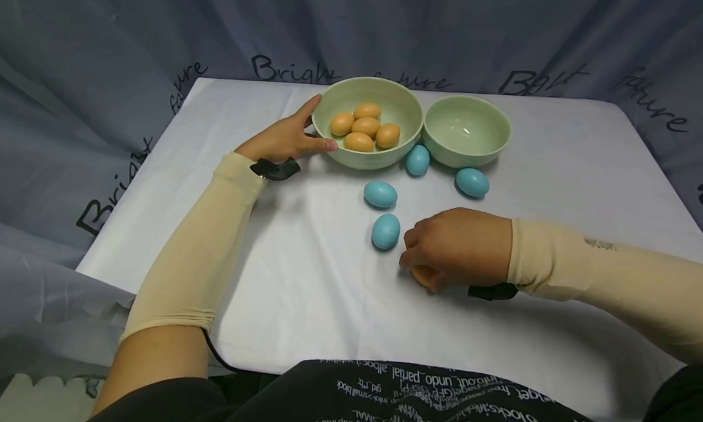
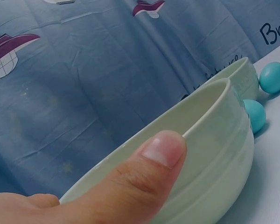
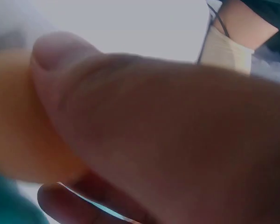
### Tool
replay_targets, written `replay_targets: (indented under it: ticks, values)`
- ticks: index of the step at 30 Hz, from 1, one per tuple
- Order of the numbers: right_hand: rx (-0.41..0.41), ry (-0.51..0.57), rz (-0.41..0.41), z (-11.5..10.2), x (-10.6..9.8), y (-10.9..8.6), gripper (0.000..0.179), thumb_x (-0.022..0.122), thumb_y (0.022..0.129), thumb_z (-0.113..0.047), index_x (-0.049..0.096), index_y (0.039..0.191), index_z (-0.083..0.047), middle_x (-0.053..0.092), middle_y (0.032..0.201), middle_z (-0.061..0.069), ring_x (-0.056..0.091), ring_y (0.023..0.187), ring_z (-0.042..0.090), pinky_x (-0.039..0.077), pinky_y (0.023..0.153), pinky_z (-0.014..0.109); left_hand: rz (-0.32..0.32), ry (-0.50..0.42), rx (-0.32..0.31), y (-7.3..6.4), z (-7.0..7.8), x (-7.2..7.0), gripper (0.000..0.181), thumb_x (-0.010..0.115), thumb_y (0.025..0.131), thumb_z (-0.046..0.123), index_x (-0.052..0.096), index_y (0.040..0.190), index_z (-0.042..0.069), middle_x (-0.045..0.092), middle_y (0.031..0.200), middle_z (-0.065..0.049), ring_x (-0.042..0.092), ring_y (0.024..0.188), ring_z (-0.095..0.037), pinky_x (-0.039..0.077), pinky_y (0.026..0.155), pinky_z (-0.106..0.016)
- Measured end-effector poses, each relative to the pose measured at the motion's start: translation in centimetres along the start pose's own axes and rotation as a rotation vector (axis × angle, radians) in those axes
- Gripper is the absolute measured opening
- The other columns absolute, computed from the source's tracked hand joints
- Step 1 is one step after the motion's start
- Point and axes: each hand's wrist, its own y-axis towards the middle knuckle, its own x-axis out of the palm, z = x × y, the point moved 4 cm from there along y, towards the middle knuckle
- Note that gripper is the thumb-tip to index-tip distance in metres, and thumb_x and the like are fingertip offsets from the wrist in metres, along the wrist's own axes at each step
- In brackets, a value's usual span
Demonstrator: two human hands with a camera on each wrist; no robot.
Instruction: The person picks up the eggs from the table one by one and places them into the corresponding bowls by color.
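Observation:
My left hand (image 1: 296, 132) grips the left side of a pale green bowl (image 1: 367, 160), thumb against the near rim. Several orange eggs (image 1: 365, 127) lie inside that bowl. In the left wrist view the thumb presses the bowl's wall (image 2: 214, 154). My right hand (image 1: 458, 245) is low over the white cloth, its thumb and fingers around another orange egg (image 1: 423, 275), mostly hidden beneath the hand. The right wrist view shows this egg (image 3: 28, 121) large and blurred against the thumb. A blue egg (image 1: 386, 232) lies just left of the right hand.
A second green bowl (image 1: 467, 135) stands right beside the first and holds nothing. More blue eggs lie near the bowls: one egg (image 1: 380, 194) below the first bowl, another egg (image 1: 418, 160) between the two, and an egg (image 1: 472, 183) before the second. A grey-blue curtain (image 1: 351, 25) hangs behind.

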Motion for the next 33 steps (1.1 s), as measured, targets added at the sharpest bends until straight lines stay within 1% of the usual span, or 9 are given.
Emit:
replay_targets:
  ticks: [5,10,13,17,20,22,25,29,33]
  values:
    - [-0.019,0.015,0.012,-0.5,0.5,0.0,0.035,0.087,0.063,-0.019,0.052,0.066,-0.026,0.041,0.066,-0.017,0.041,0.057,-0.002,0.035,0.051,0.018,-0.012,-0.026,-0.005,-0.9,1.2,0.0,0.121,0.077,0.075,0.054,-0.014,0.153,0.04,0.002,0.164,0.003,0.014,0.148,-0.015,0.033,0.113,-0.036]
    - [-0.06,0.024,0.037,-0.8,0.6,-0.1,0.035,0.087,0.063,-0.015,0.053,0.069,-0.024,0.041,0.067,-0.016,0.04,0.055,-0.001,0.035,0.051,0.017,-0.026,-0.063,0.004,-1.6,2.2,0.1,0.12,0.077,0.078,0.048,-0.014,0.154,0.034,-0.001,0.164,0.0,0.013,0.149,-0.017,0.033,0.114,-0.036]
    - [-0.102,0.07,0.043,-0.9,0.5,0.0,0.033,0.082,0.066,-0.005,0.055,0.071,-0.023,0.042,0.07,-0.015,0.041,0.058,-0.001,0.036,0.053,0.015,-0.029,-0.074,0.006,-1.3,1.8,0.1,0.12,0.078,0.078,0.048,-0.015,0.153,0.036,0.0,0.164,0.0,0.015,0.149,-0.017,0.034,0.113,-0.036]
    - [-0.129,0.19,0.034,-0.2,-1.1,0.2,0.025,0.077,0.078,-0.003,0.068,0.088,-0.025,0.057,0.084,-0.015,0.053,0.073,-0.002,0.046,0.064,0.014,-0.012,-0.056,-0.012,-0.5,0.6,0.1,0.12,0.077,0.074,0.055,-0.015,0.15,0.045,0.003,0.164,0.003,0.018,0.148,-0.017,0.039,0.109,-0.037]
    - [-0.08,0.249,0.054,1.9,-3.5,0.5,0.028,0.076,0.084,-0.008,0.071,0.104,-0.027,0.064,0.102,-0.014,0.059,0.092,-0.001,0.052,0.076,0.018,0.003,-0.042,-0.03,-0.2,-0.1,0.0,0.12,0.076,0.071,0.06,-0.015,0.147,0.051,0.004,0.164,0.003,0.02,0.147,-0.017,0.043,0.103,-0.041]
    - [-0.028,0.23,0.113,3.9,-5.2,0.6,0.033,0.077,0.084,-0.009,0.071,0.109,-0.029,0.065,0.109,-0.015,0.06,0.101,0.0,0.053,0.08,0.021,0.004,-0.043,-0.032,-0.1,-0.3,0.0,0.119,0.076,0.071,0.061,-0.016,0.146,0.052,0.003,0.164,0.003,0.018,0.147,-0.017,0.044,0.103,-0.041]
    - [0.047,0.175,0.231,7.1,-7.1,0.9,0.038,0.078,0.081,-0.005,0.072,0.112,-0.027,0.067,0.112,-0.013,0.062,0.101,0.004,0.055,0.078,0.023,-0.007,-0.08,-0.016,0.0,-0.2,0.2,0.119,0.077,0.073,0.056,-0.016,0.148,0.05,0.003,0.164,0.003,0.016,0.148,-0.016,0.04,0.107,-0.039]
    - [0.164,0.119,0.327,11.4,-8.2,1.6,0.038,0.077,0.082,-0.004,0.073,0.114,-0.023,0.07,0.111,-0.01,0.064,0.1,0.009,0.055,0.079,0.028,-0.005,-0.098,0.008,0.0,-0.1,0.3,0.119,0.078,0.075,0.052,-0.014,0.15,0.047,0.003,0.164,0.003,0.018,0.148,-0.017,0.035,0.111,-0.036]
    - [0.259,0.133,0.339,15.0,-7.7,2.8,0.037,0.075,0.084,-0.006,0.072,0.117,-0.022,0.071,0.111,-0.005,0.065,0.1,0.016,0.054,0.083,0.035,0.007,-0.097,0.018,-0.1,0.1,0.4,0.118,0.078,0.074,0.052,-0.012,0.15,0.047,0.003,0.164,0.003,0.016,0.148,-0.016,0.032,0.113,-0.034]
